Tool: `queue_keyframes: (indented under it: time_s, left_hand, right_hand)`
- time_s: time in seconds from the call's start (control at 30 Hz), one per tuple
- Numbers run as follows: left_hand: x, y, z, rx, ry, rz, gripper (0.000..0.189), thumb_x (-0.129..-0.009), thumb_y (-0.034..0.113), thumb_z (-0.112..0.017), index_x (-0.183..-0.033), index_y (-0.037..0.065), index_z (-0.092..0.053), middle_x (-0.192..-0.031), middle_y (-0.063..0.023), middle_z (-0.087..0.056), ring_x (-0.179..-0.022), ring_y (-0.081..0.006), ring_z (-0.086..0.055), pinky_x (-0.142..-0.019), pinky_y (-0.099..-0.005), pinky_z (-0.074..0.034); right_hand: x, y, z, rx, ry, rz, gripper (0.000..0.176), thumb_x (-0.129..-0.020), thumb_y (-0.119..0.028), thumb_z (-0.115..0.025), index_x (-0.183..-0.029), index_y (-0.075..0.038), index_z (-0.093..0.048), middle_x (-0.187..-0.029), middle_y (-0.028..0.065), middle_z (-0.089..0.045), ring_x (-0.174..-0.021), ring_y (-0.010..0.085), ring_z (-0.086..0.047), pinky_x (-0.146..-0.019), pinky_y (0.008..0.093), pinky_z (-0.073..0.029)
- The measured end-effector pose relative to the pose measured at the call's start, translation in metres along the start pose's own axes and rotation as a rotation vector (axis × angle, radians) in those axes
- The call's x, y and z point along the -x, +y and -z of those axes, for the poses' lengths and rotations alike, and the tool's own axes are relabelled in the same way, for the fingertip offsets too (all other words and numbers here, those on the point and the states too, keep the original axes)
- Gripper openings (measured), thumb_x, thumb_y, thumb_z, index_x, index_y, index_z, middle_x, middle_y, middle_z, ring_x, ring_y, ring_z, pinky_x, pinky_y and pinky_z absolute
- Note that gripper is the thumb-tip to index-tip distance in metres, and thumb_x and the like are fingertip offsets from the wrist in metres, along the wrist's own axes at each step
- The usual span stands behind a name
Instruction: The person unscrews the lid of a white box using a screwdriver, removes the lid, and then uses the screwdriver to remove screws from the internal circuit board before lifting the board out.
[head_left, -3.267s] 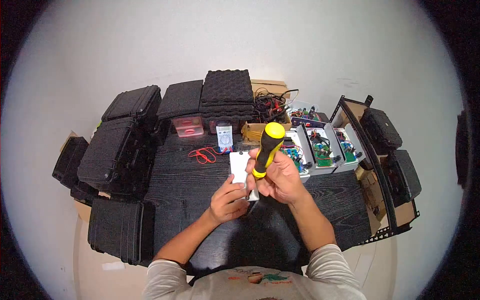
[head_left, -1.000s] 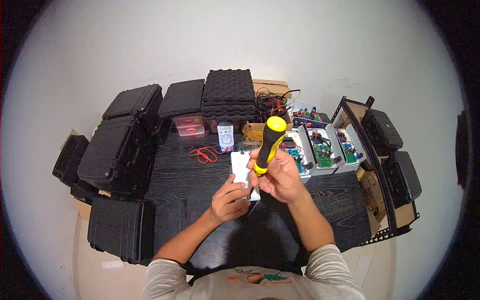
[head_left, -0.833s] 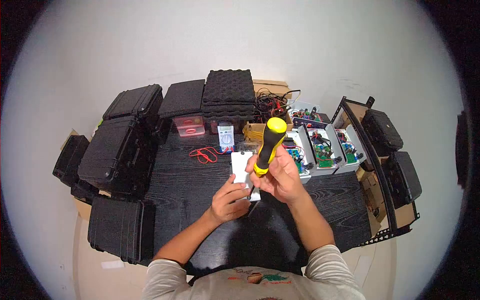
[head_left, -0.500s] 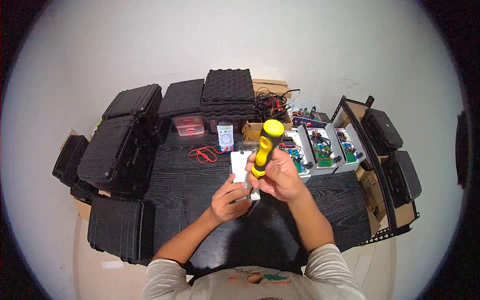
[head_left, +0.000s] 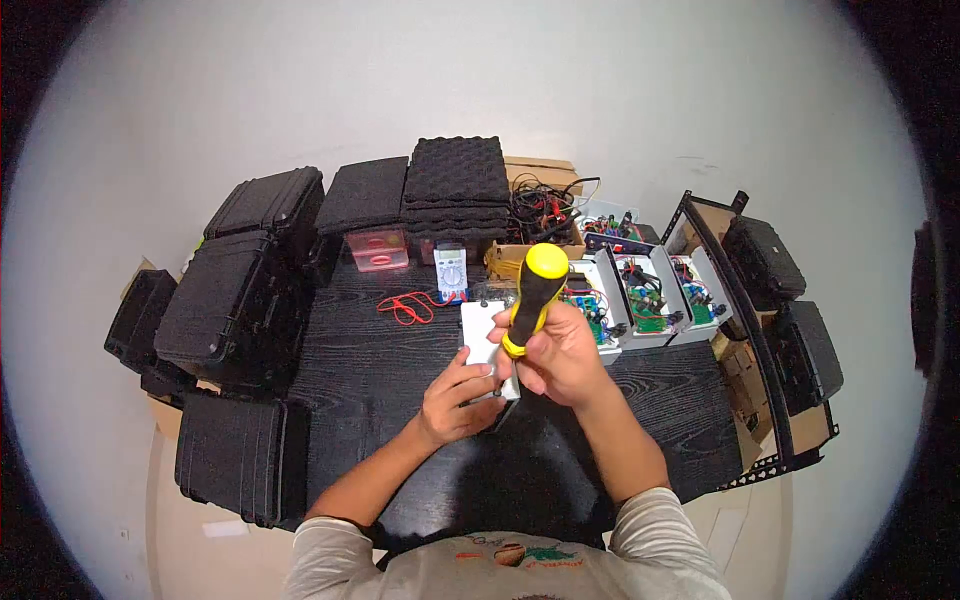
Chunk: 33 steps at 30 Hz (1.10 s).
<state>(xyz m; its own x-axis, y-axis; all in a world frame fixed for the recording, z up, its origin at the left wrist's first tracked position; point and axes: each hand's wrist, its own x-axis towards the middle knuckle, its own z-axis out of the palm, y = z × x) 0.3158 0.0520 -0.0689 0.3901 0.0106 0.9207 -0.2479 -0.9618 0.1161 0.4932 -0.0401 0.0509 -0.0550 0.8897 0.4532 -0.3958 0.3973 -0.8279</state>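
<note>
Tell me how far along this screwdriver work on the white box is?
Done: the white box looks closed. In hand: the left hand steadies it while the right hand holds the yellow screwdriver at its near corner. Left, probably: three open boxes beside it, circuit boards showing.

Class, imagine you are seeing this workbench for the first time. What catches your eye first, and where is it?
The yellow-and-black screwdriver stands out first. The right hand grips it almost upright over the middle of the dark table, pointing down at a white box that the left hand steadies. Black cases crowd the table's left side, and open boxes of colourful circuit boards line its right.
</note>
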Motion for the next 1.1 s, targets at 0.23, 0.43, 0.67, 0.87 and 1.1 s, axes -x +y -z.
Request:
queue_keyframes:
  time_s: [0.23, 0.43, 0.67, 0.87, 1.1]
  left_hand:
    - [0.002, -0.002, -0.001, -0.023, -0.029, -0.010, 0.032, -0.068, 0.012, -0.085, -0.100, 0.014, -0.081, -0.116, -0.0083, -0.073, -0.116, -0.0294, -0.066, -0.114, -0.0607, -0.042]
    - [-0.002, 0.002, 0.002, -0.074, -0.066, -0.005, 0.034, -0.063, 0.013, -0.087, -0.097, 0.011, -0.081, -0.111, -0.0096, -0.071, -0.114, -0.0351, -0.068, -0.110, -0.0701, -0.040]
    - [-0.005, 0.003, 0.004, -0.089, -0.058, -0.016, 0.034, -0.067, 0.012, -0.086, -0.101, 0.014, -0.081, -0.116, -0.0071, -0.072, -0.116, -0.0307, -0.067, -0.112, -0.0631, -0.043]
    - [-0.004, 0.003, 0.005, -0.089, -0.080, -0.022, 0.038, -0.065, 0.014, -0.086, -0.103, 0.014, -0.082, -0.117, -0.0076, -0.070, -0.117, -0.0330, -0.067, -0.112, -0.0660, -0.041]
    - [-0.001, 0.000, 0.004, -0.144, -0.085, -0.041, 0.038, -0.068, 0.013, -0.086, -0.106, 0.016, -0.080, -0.122, -0.0061, -0.071, -0.117, -0.0289, -0.066, -0.112, -0.0615, -0.045]
  right_hand:
    - [-0.008, -0.004, -0.007, -0.177, -0.045, 0.018, 0.061, -0.101, -0.045, -0.064, -0.142, -0.004, -0.044, -0.103, 0.0179, -0.069, -0.068, 0.0144, -0.065, -0.044, 0.0180, -0.037]
    - [-0.003, 0.002, -0.004, 0.035, 0.030, 0.045, 0.060, -0.101, -0.042, -0.066, -0.140, 0.000, -0.046, -0.106, 0.0182, -0.069, -0.066, 0.0169, -0.066, -0.043, 0.0189, -0.041]
    - [-0.006, -0.001, -0.002, -0.140, -0.017, 0.065, 0.047, -0.107, -0.036, -0.058, -0.139, -0.004, -0.045, -0.112, 0.0151, -0.068, -0.075, 0.0155, -0.068, -0.049, 0.0209, -0.047]
    - [-0.003, -0.006, -0.004, 0.059, 0.017, 0.056, 0.059, -0.100, -0.046, -0.065, -0.132, 0.002, -0.051, -0.100, 0.0146, -0.067, -0.072, 0.0191, -0.069, -0.044, 0.0211, -0.045]
    - [-0.006, -0.008, -0.006, 0.131, 0.052, 0.174, 0.057, -0.098, -0.042, -0.070, -0.129, 0.004, -0.057, -0.108, 0.0146, -0.066, -0.074, 0.0217, -0.070, -0.047, 0.0215, -0.047]
